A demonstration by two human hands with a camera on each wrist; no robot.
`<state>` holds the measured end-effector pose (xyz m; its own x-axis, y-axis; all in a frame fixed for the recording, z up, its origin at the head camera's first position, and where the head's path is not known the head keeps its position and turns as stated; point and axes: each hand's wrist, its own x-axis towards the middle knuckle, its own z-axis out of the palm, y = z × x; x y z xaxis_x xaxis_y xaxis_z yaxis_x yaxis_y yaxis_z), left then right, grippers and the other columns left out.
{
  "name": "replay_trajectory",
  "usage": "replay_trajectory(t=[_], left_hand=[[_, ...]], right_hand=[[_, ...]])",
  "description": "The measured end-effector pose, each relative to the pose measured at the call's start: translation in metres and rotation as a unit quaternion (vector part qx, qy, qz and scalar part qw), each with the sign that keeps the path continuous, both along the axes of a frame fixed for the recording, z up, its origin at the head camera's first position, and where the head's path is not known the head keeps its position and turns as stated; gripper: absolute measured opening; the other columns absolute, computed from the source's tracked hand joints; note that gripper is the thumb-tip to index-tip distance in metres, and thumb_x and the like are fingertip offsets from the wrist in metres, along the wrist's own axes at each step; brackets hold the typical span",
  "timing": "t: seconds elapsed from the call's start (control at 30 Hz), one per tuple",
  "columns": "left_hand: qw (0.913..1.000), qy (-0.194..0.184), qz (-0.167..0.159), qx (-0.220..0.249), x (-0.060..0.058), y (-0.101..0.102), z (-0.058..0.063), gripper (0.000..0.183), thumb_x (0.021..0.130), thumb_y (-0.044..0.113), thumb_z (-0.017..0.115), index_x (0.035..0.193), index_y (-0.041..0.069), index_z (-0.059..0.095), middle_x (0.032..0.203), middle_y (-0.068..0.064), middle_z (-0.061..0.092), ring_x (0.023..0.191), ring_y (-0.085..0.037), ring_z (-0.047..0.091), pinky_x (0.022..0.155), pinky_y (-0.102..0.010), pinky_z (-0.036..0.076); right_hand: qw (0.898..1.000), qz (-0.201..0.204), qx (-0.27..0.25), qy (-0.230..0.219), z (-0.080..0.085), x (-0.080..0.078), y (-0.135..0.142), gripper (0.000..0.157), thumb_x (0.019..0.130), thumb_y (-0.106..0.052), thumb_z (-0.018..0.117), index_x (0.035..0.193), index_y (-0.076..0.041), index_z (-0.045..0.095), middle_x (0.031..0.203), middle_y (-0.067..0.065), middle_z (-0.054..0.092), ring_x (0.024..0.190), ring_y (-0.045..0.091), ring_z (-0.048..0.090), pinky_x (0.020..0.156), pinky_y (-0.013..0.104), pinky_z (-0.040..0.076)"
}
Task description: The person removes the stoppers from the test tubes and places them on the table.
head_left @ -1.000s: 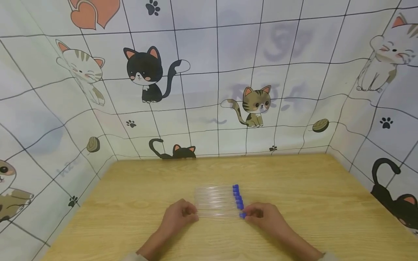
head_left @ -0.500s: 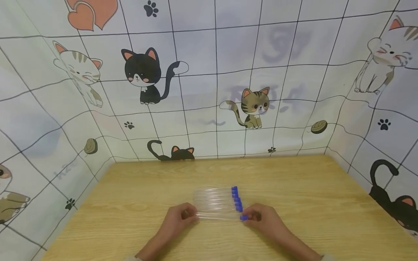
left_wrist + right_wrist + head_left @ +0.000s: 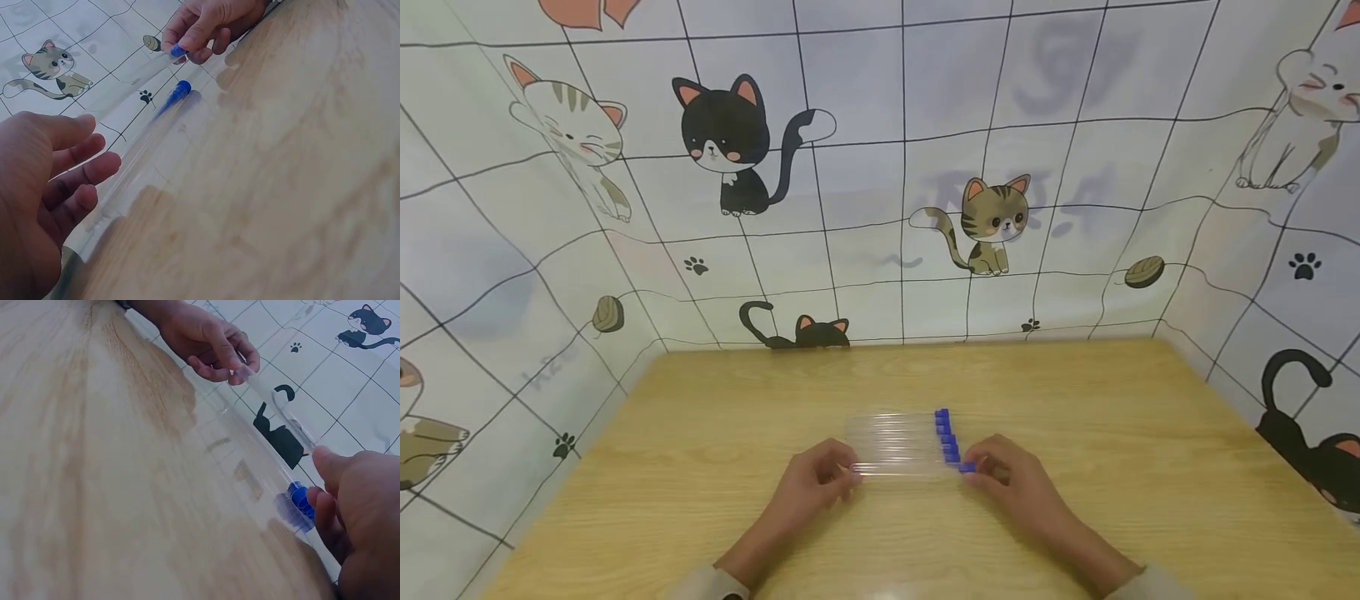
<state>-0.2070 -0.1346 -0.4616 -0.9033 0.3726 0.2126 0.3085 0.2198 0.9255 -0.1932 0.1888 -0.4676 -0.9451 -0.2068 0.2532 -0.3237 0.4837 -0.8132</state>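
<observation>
A clear tube with a blue cap (image 3: 967,468) is held level between the two hands, just above the table, as the wrist views show. My left hand (image 3: 820,483) pinches its clear end between thumb and fingers. At the other end, my right hand (image 3: 1011,479) grips the blue cap. Beyond this tube, several like it lie side by side in a row (image 3: 895,435) on the table, their blue caps (image 3: 945,429) all toward the right. In the right wrist view my right hand (image 3: 369,512) partly hides the lying caps (image 3: 301,500).
The light wood table (image 3: 700,417) spreads around the tubes. A white cloth (image 3: 865,192) printed with cats and grid lines stands behind it and along both sides. Pale sleeves (image 3: 711,582) reach the wrists.
The held tube has come up from the table and nearer the row, its cap shifting slightly right. Both hands moved with it, keeping their grip. The head view has tilted down a little.
</observation>
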Motion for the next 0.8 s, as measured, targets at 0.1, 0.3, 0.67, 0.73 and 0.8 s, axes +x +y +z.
replay_trajectory(t=[0.1, 0.3, 0.67, 0.73, 0.8], left_hand=[[1.0000, -0.007, -0.004, 0.001, -0.001, 0.000, 0.001, 0.022, 0.087, 0.014, 0.071, 0.104, 0.003, 0.062, 0.080, -0.013, 0.067, 0.059, -0.022, 0.061, 0.046, -0.024, 0.044], [0.9998, 0.005, -0.011, -0.014, 0.004, 0.002, 0.009, 0.019, 0.088, 0.006, 0.069, 0.105, 0.000, 0.064, 0.074, -0.018, 0.065, 0.057, -0.027, 0.059, 0.045, -0.024, 0.044], [0.9978, 0.063, -0.013, -0.017, 0.016, 0.008, 0.031, 0.017, 0.083, 0.002, 0.072, 0.097, -0.004, 0.065, 0.075, -0.010, 0.067, 0.057, -0.015, 0.056, 0.048, -0.021, 0.045], [0.9978, 0.064, -0.009, -0.017, 0.016, 0.007, 0.030, 0.016, 0.084, 0.002, 0.072, 0.097, -0.004, 0.065, 0.077, -0.008, 0.068, 0.058, -0.019, 0.057, 0.048, -0.022, 0.046], [0.9977, 0.065, -0.008, -0.016, 0.015, 0.007, 0.029, 0.017, 0.084, 0.002, 0.072, 0.098, -0.004, 0.065, 0.077, -0.009, 0.068, 0.057, -0.022, 0.058, 0.047, -0.023, 0.046]], right_hand=[[1.000, -0.005, -0.010, -0.016, 0.003, 0.001, 0.000, 0.018, 0.084, -0.028, 0.073, 0.100, -0.026, 0.065, 0.090, -0.011, 0.065, 0.084, 0.010, 0.063, 0.077, 0.029, 0.053], [0.999, 0.003, -0.038, -0.020, 0.003, 0.001, 0.001, 0.021, 0.083, -0.027, 0.074, 0.101, -0.019, 0.067, 0.091, -0.007, 0.067, 0.087, 0.012, 0.065, 0.077, 0.028, 0.053], [0.996, 0.046, -0.072, -0.020, 0.004, 0.002, 0.003, 0.022, 0.084, -0.026, 0.074, 0.101, -0.015, 0.065, 0.091, -0.003, 0.070, 0.086, 0.015, 0.066, 0.078, 0.028, 0.053], [0.995, 0.060, -0.079, -0.019, 0.005, 0.003, 0.003, 0.022, 0.085, -0.023, 0.073, 0.102, -0.013, 0.065, 0.091, -0.002, 0.069, 0.086, 0.016, 0.066, 0.079, 0.029, 0.053], [0.994, 0.065, -0.082, -0.021, 0.006, 0.003, 0.002, 0.021, 0.085, -0.023, 0.073, 0.102, -0.013, 0.065, 0.092, -0.002, 0.069, 0.086, 0.016, 0.065, 0.079, 0.028, 0.053]])
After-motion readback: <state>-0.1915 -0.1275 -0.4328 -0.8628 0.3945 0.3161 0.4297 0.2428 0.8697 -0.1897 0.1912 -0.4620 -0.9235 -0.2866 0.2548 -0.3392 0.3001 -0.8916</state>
